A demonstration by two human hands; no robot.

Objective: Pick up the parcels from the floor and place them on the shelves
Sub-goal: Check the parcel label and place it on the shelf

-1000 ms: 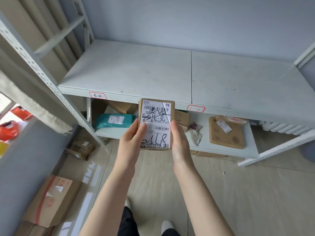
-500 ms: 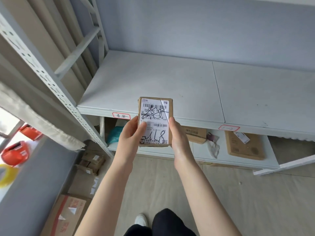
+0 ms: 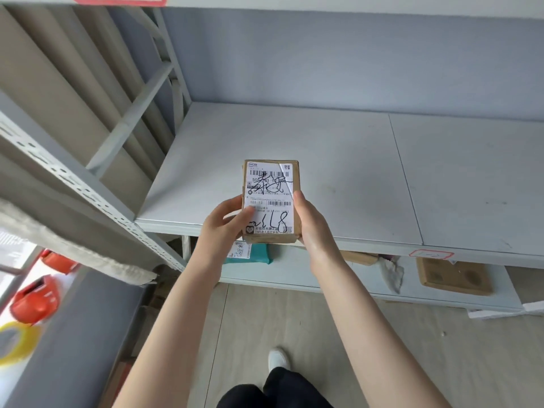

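Closer to the rack now, with parcel [image 3: 270,201] raised from level with the lower tier to just above the front edge of the middle shelf [image 3: 338,160]. Placing step in hand: carried, not yet set down. Next, probably a short reach forward, then lowering flat onto bare board. Left hand [image 3: 225,223] and right hand [image 3: 312,223] clasped on the long sides, thumbs over the label, forearms stretched forward.

both arms extended forward; left hand [image 3: 225,225] and right hand [image 3: 313,228] clasp parcel [image 3: 270,198] edges.
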